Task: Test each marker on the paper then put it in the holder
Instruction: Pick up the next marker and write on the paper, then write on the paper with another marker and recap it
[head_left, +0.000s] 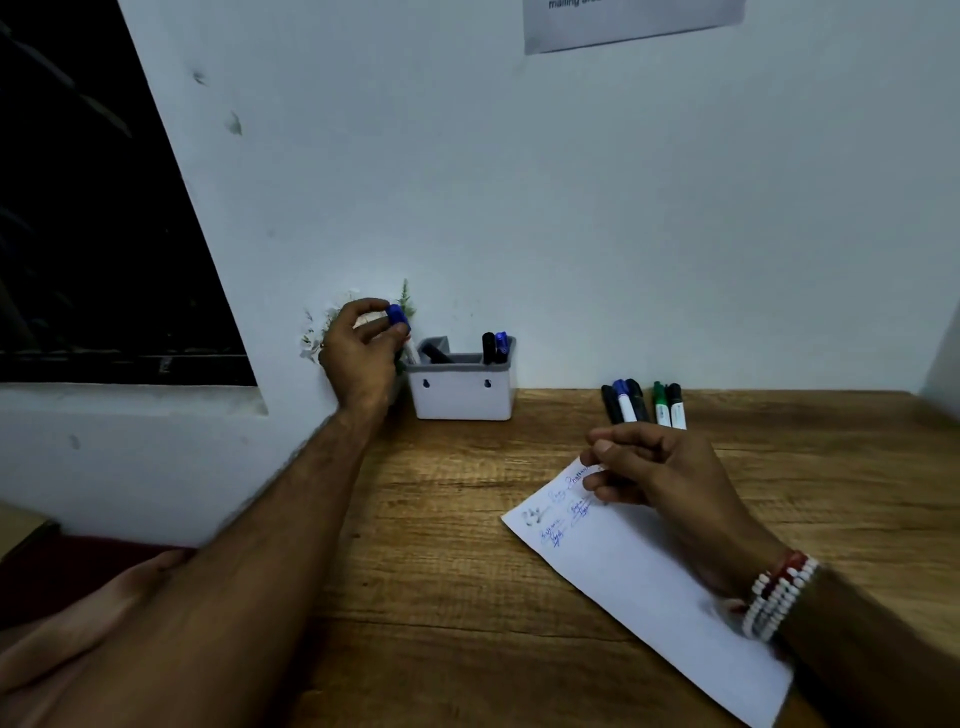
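Left hand pinches a blue-capped marker beside the holder, barrel mostly hidden. Right hand rests loosely curled on the paper, covering some scribbles.

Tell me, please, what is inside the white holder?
In the holder, a black marker and a blue marker stand at the right; a dark marker leans further left. The left hand grips a blue-capped marker at the holder's left edge. The holder's wall hides their lower ends.
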